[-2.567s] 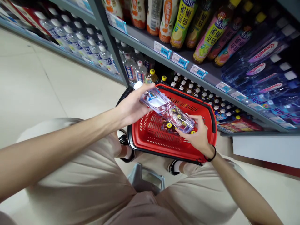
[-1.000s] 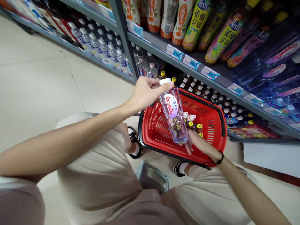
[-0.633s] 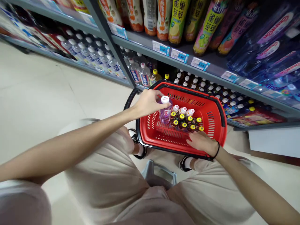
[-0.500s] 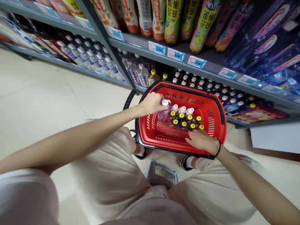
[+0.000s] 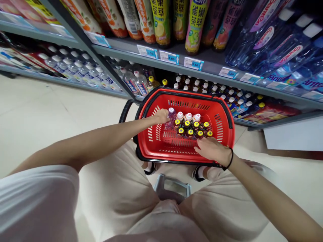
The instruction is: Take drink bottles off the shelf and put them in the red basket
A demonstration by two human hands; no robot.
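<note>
A red shopping basket (image 5: 147,144) with black rims holds several drink bottles in its middle. My left hand (image 5: 162,116) is inside its left end, fingers closed on a purple-tinted bottle (image 5: 171,117) with a white cap. That bottle stands upright beside a row of white-capped bottles (image 5: 188,116). In front of the row are several dark bottles with yellow caps (image 5: 190,132). My right hand (image 5: 211,148), with a black band at the wrist, lies over the basket's near right side. Its fingers stretch toward the yellow-capped bottles, holding nothing visible; whether they touch cannot be told.
Shelves of drinks rise behind the basket, with price tags (image 5: 169,57) along the shelf edge (image 5: 121,49). Large blue-tinted water bottles (image 5: 285,57) lie at upper right. A grey stool (image 5: 173,188) shows between my legs. A white box-like surface (image 5: 295,132) stands at right.
The purple bottle has settled lower, beside the white-capped row, and my left hand has slid down its left side. The view has shifted, moving basket and shelves leftward in the picture.
</note>
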